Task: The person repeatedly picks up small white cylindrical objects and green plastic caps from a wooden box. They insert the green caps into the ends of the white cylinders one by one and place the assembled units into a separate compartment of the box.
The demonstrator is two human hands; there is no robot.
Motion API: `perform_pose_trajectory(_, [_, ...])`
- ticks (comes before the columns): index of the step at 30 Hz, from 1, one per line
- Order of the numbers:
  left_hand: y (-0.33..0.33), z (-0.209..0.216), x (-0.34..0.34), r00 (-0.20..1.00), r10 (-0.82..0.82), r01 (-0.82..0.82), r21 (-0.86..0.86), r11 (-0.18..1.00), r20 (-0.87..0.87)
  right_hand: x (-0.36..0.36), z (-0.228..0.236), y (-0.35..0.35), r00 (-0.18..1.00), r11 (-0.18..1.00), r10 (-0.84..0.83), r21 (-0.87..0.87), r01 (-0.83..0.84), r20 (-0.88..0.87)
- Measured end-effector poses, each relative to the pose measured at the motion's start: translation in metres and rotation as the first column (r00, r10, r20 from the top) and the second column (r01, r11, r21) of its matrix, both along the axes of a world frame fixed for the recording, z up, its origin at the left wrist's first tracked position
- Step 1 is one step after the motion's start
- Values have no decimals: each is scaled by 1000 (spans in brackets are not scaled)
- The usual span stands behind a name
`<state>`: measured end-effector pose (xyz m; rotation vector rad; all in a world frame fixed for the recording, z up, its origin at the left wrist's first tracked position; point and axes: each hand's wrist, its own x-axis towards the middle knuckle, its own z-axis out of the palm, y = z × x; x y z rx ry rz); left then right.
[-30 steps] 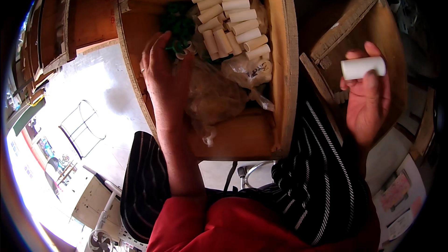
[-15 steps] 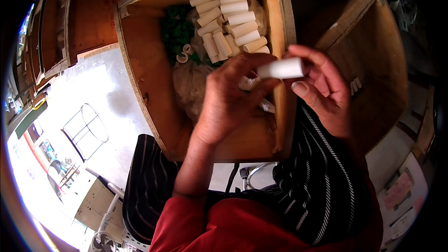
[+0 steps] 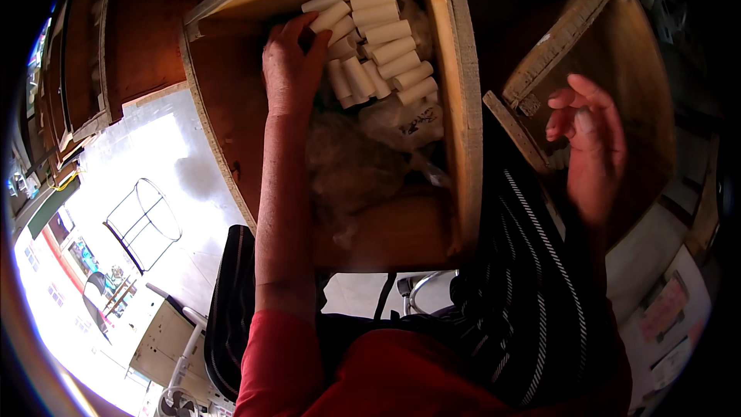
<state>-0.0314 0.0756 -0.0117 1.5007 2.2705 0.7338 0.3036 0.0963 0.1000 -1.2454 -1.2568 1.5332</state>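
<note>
Many white tubes piled in the wooden box; left hand at the pile's left edge.
Looks like the pick-up step: left thumb and fingers by a tube end, can't tell if pinching. Right hand loosely spread, nothing visible in it. Next move calls for a firm two-sided pinch.

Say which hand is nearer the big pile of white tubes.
Left. The left hand is at the left edge of the pile; the right hand is farther right, over a separate wooden box.
</note>
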Motion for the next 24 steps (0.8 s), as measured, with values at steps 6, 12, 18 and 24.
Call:
perform_pose_trajectory(6, [3,-11,-1,994,-42,49,60,997,-104,50,-17,28,948,971,-240,74,229,211])
perform_pose_trajectory(12, [-7,9,8,997,38,-31,96,995,-73,176,-108,54,804,970,-203,1,244,559])
perform_pose_trajectory(18, [-20,23,28,998,44,-49,147,988,36,299,-202,29,18,979,161,-158,-130,987])
perform_pose_trajectory(24, [-41,37,39,964,139,-178,161,971,227,270,-217,20,-202,956,245,-272,-114,948])
